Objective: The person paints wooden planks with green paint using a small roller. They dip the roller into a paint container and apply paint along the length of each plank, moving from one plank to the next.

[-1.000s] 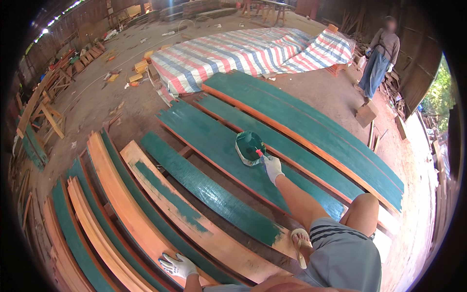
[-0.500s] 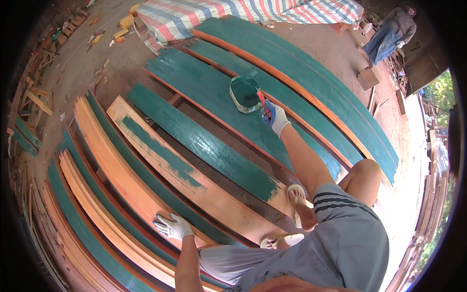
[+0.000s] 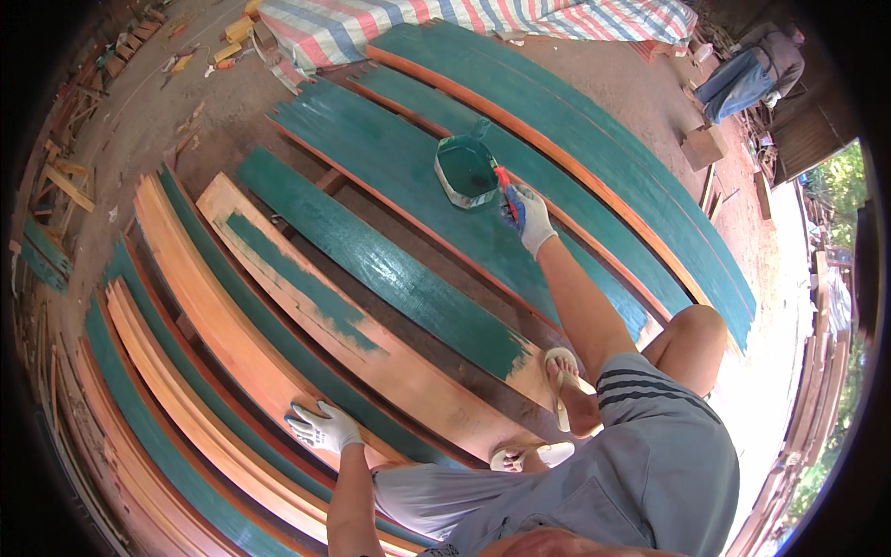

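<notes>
My right hand (image 3: pixel 526 219), in a white work glove with blue-stained fingers, is closed on a paintbrush (image 3: pixel 502 176) with a red handle. It is beside the right rim of an open paint bucket (image 3: pixel 442 174) with dark green paint inside. The bucket stands on a wide green-painted board (image 3: pixel 371 139). A green blob just past the far rim looks like the brush's paint-covered head. My left hand (image 3: pixel 322 428), also gloved, lies with fingers spread on a bare orange-brown board (image 3: pixel 243 357). Between my hands, another board (image 3: pixel 399 371) is partly coated in green.
Several long boards, some green and some bare, lie side by side with dark gaps between. My sandalled feet (image 3: pixel 566 390) are near the board ends. A striped sheet (image 3: pixel 390 32) covers something at the back. A person (image 3: pixel 752 70) stands at the far right, near a cardboard box (image 3: pixel 703 147).
The view has shifted slightly. The brush's green end now shows more plainly past the bucket's far rim. My left hand stays resting on the bare board.
</notes>
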Demonstrator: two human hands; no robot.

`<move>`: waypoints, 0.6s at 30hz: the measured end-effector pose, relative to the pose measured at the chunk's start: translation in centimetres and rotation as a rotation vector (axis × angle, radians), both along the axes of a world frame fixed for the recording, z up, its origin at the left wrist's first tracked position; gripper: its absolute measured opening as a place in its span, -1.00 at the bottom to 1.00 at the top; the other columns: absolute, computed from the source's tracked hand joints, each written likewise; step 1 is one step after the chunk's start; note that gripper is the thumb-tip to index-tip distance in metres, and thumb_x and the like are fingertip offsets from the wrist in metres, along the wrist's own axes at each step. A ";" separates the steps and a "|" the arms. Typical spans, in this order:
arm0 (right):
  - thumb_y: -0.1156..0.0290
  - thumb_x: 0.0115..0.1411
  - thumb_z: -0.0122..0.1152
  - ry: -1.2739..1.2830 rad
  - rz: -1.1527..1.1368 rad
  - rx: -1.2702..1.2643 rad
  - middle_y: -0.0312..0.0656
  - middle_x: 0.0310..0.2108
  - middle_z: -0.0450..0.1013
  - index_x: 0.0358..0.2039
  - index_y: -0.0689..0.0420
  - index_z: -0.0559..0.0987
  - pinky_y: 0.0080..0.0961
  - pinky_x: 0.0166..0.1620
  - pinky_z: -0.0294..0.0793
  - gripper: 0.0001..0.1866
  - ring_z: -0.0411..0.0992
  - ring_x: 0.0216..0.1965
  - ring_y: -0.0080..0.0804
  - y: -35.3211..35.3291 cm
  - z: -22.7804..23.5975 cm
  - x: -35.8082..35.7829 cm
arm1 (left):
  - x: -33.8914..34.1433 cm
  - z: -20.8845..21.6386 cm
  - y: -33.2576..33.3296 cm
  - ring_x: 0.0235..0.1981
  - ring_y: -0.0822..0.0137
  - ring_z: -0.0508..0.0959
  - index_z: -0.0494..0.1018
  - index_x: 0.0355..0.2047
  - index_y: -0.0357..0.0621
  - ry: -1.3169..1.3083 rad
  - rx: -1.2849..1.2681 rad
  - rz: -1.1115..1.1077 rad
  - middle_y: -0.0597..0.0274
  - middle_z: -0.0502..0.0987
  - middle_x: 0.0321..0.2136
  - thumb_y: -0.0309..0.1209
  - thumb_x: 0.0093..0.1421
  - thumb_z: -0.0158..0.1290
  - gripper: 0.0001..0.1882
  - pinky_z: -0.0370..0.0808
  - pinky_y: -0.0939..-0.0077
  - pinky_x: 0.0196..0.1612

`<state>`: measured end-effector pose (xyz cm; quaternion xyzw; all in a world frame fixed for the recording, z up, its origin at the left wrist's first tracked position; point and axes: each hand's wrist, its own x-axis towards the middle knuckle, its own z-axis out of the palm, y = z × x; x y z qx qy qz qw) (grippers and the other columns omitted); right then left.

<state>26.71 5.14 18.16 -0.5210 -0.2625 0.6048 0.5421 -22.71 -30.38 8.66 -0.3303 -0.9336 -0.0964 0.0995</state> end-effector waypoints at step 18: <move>0.52 0.34 0.37 -0.379 -0.167 -0.011 -0.27 -0.26 0.58 -0.09 0.18 0.55 -0.57 -0.31 0.56 -0.81 0.51 -0.38 -0.60 -0.2 -1.5 -2.8 | -0.2 0.4 0.0 0.48 -0.27 0.23 0.27 0.50 0.00 -0.017 -0.001 -0.008 -0.30 0.18 0.50 -0.12 0.43 0.13 -0.31 0.18 -0.17 0.48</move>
